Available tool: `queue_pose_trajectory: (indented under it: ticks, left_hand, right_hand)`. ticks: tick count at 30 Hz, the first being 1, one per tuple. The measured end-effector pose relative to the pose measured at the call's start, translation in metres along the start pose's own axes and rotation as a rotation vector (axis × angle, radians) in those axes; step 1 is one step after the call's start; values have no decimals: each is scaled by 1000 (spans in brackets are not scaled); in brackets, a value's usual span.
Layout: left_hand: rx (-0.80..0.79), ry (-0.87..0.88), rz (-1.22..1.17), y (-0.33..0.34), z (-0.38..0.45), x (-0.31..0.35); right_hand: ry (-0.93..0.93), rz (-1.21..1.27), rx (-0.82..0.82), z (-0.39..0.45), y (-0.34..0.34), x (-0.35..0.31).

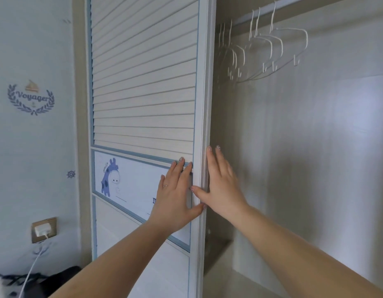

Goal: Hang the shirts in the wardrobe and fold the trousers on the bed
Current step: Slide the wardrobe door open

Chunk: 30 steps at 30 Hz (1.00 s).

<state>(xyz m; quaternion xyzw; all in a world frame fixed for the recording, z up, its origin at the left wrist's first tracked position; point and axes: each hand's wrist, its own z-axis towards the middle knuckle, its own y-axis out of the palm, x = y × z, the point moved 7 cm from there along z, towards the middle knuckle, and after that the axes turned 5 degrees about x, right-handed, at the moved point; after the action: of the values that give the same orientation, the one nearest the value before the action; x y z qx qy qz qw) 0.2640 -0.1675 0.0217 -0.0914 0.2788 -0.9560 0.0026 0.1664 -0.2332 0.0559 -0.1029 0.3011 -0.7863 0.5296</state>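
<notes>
At the wardrobe (315,147), I had both hands flat and holding nothing: left hand (175,194) on the sliding door (143,82), right hand (222,186) on its edge. Hangers (272,48) hung bare on the rail; no shirts or trousers were visible, so all hanging and folding remained.

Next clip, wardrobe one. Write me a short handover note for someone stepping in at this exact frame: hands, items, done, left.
Left hand: flat on the front of the sliding door, fingers straight, holding nothing.
Right hand: fingers straight against the door's edge, thumb on its front, holding nothing.
Wardrobe: open on the right side; the white hangers on the rail are all bare.
Shirts, trousers and bed: not identifiable in view; there is only dark fabric at the lower left.
Done: wardrobe opened.
Left: hang the shirts, fold the trousers.
</notes>
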Motion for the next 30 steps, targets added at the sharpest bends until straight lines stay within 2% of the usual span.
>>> queue_pose_trajectory:
  ticks: [14,20,30]
  left_hand:
    - [-49,-56,76,-10,10,-56]
    - [-75,-76,165,-11,16,-77]
    - [-41,-73,158,-12,18,-87]
  right_hand:
    - [-36,187,-41,38,67,-15]
    - [-62,195,-61,51,84,-22]
    - [-100,278,0,57,98,-24]
